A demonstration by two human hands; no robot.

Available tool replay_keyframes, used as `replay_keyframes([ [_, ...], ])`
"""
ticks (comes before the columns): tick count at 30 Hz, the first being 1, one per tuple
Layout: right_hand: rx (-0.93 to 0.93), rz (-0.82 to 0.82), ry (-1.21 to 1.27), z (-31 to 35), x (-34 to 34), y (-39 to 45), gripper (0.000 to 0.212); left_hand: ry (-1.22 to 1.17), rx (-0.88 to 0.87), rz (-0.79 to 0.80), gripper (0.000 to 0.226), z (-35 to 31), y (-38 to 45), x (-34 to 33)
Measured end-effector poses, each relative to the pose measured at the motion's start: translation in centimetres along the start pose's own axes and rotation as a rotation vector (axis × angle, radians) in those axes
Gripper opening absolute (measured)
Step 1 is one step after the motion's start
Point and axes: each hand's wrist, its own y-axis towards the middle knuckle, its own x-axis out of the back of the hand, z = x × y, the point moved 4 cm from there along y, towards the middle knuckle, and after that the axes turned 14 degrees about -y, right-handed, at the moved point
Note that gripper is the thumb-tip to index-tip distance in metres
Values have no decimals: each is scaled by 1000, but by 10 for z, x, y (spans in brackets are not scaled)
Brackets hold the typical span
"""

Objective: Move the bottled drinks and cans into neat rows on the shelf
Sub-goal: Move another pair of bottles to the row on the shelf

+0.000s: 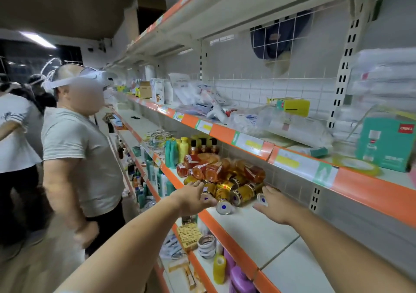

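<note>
The gold cans point(238, 192) lie on their sides in a loose heap on the middle shelf point(258, 232), close to its orange front edge, several with their round ends and a blue dot facing outward. Stacked on and behind them, toward the back of the shelf, are the amber bottled drinks point(211, 169), also toppled, with labels and caps pointing different ways. Nothing here stands in a row yet.

The cans look stiff and smooth, likely to roll as soon as a neighbour is lifted away; gripping one around its cylindrical body, then turning it upright, seems the safest hold. The bottles look like clear plastic or glass, probably heavier when full, and best taken around the body rather than the cap, starting with the topmost so the pile does not slide off the front edge.

The left hand point(193, 197) reaches in at the front edge with fingers curled against the nearest can end; whether it actually grips is not clear. The right hand point(273, 205) is spread, palm toward the heap, just beside a can at the pile's right side.

The shelf to the right of the heap is bare. Upright shampoo-type bottles point(177, 152) stand past the pile.
</note>
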Motion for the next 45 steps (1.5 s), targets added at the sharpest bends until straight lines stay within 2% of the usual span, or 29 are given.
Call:
replay_keyframes([
  [11,6,-13,-9,4,1,52,81,28,-7,9,97,21,56,6],
  [14,-19,13,-9,7,-3,68,81,27,-35,14,96,31,78,7],
  [17,-48,11,40,12,-4,85,72,3,-61,42,101,44,104,7],
  [27,-179,23,139,25,-3,134,76,-9,-158,99,106,77,180,17],
  [42,-295,-7,113,24,-9,170,55,-95,-230,176,97,89,251,5],
  [45,-321,-3,103,16,-9,181,59,-90,-229,174,97,88,265,2],
])
